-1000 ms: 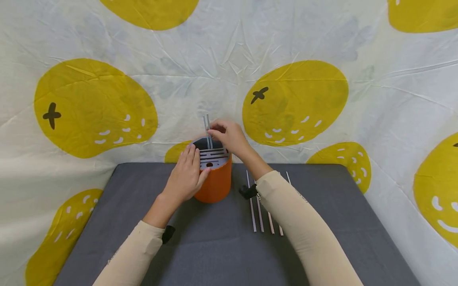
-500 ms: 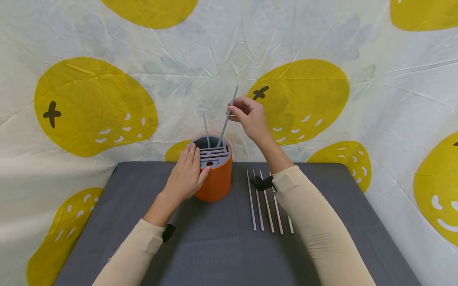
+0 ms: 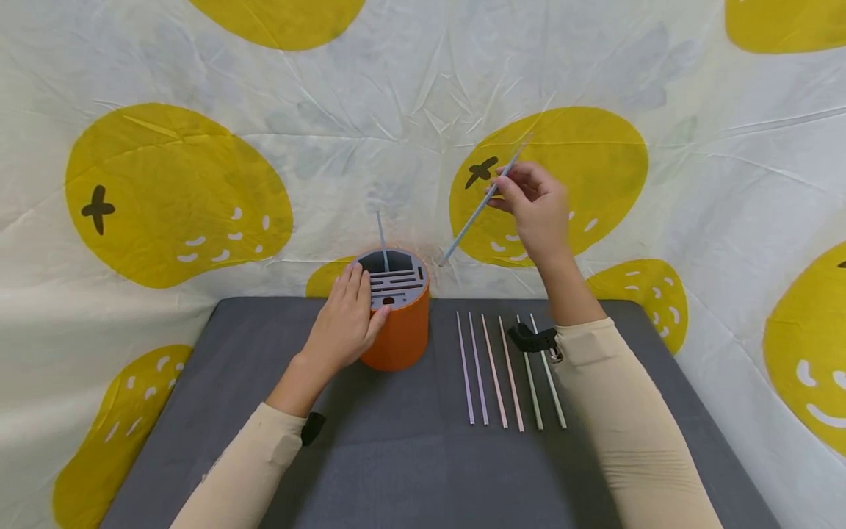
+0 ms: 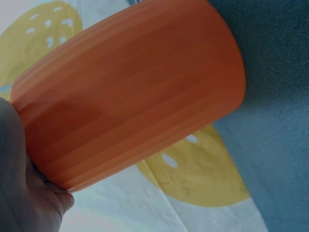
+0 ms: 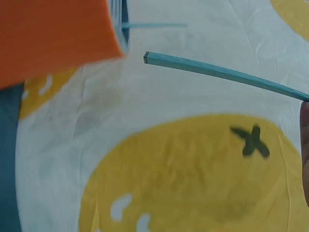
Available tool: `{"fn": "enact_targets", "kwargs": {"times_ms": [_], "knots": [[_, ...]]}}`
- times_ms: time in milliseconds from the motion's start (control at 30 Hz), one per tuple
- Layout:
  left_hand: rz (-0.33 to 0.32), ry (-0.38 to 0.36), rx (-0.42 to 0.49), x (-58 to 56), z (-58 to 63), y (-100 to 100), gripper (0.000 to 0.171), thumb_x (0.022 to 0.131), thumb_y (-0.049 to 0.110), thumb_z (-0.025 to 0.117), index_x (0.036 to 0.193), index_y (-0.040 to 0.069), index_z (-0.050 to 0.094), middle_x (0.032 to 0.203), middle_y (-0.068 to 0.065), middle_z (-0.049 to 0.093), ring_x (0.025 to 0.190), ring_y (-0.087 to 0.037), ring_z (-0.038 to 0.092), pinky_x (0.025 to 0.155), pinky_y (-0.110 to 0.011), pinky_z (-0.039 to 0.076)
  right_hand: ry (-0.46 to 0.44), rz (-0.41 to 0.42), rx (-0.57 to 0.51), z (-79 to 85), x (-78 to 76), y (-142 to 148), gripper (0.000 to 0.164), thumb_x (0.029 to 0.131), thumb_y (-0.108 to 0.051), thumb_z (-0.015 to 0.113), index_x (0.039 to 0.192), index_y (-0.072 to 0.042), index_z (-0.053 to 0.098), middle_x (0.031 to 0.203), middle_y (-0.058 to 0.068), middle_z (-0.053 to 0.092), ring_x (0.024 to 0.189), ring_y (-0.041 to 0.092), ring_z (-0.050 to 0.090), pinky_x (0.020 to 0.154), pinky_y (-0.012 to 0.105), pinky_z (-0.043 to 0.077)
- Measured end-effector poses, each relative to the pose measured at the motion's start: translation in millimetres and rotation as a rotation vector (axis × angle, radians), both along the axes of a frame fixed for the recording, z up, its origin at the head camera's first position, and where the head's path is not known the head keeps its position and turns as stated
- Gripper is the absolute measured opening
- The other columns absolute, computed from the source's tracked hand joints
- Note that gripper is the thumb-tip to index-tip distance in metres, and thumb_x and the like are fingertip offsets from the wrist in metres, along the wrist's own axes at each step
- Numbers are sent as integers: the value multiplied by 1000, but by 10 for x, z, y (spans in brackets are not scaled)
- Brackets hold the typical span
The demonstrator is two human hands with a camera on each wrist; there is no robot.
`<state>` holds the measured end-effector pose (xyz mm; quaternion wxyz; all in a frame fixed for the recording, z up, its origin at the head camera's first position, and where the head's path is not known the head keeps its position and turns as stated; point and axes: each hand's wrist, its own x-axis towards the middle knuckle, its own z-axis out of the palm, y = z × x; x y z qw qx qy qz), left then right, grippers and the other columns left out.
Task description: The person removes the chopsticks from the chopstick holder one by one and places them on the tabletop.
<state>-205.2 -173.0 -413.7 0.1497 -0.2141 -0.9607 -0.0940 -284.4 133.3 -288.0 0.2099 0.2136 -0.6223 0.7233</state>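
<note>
My right hand (image 3: pixel 538 206) pinches a light blue chopstick (image 3: pixel 472 220) between thumb and fingers, up in the air to the right of an orange utensil holder (image 3: pixel 399 338). The chopstick tilts, its lower tip pointing down-left. In the right wrist view the same chopstick (image 5: pixel 217 73) shows a squared end, apart from the holder. A second blue chopstick (image 3: pixel 382 239) stands in the holder's rear opening. My left hand (image 3: pixel 340 327) rests along the holder's left rim, fingers straight, thumb at the front. In the left wrist view the thumb (image 4: pixel 58 200) lies by the orange wall (image 4: pixel 130 92).
Several chopsticks (image 3: pixel 494 371) in lilac, pink and pale green lie side by side on the dark grey table (image 3: pixel 390 470), right of the holder. The holder's grey top (image 3: pixel 405 292) has slots and a round hole. A white cloth (image 3: pixel 370 88) with yellow fruit hangs behind.
My right hand has drawn one of the two blue chopsticks out of the holder and carried it up and to the right. The left hand has stayed on the holder.
</note>
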Motion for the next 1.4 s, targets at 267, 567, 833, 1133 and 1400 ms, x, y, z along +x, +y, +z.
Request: {"fn": "enact_targets", "kwargs": {"times_ms": [267,567,833,1133,1400], "knots": [[3,-2,-21,-7,-5,-19,74,110,43,41,154,-15,31,164,-33,27,156,-46,22,128,-54,20,-51,-117,72,-287,107,549,12,95,-7,73,104,2,73,98,10,73,84,17,75,74,26,62],[3,-11,-27,1,13,-50,75,110,43,42,154,-16,30,164,-33,27,156,-46,21,128,-54,19,-163,-253,254,-715,132,1068,14,96,-5,71,109,2,74,94,-6,75,76,6,75,69,19,61],[0,6,-21,-6,-11,-66,74,110,43,42,154,-16,31,164,-33,27,156,-46,22,128,-54,20,-270,-292,549,-1122,150,1419,27,100,-9,67,117,11,69,93,6,75,71,-2,70,67,19,61],[1,11,-34,-18,-7,-73,75,110,43,42,154,-17,32,164,-34,27,156,-47,22,128,-54,20,-416,-270,863,-1595,157,1704,32,104,-21,64,121,6,70,105,28,73,78,22,76,67,22,61],[1,7,-39,-25,-8,-74,75,110,43,41,154,-17,31,164,-34,26,156,-47,21,128,-55,20,-575,-175,924,-1940,222,1801,36,104,-24,63,124,6,68,101,23,73,77,16,73,68,24,62]]}}
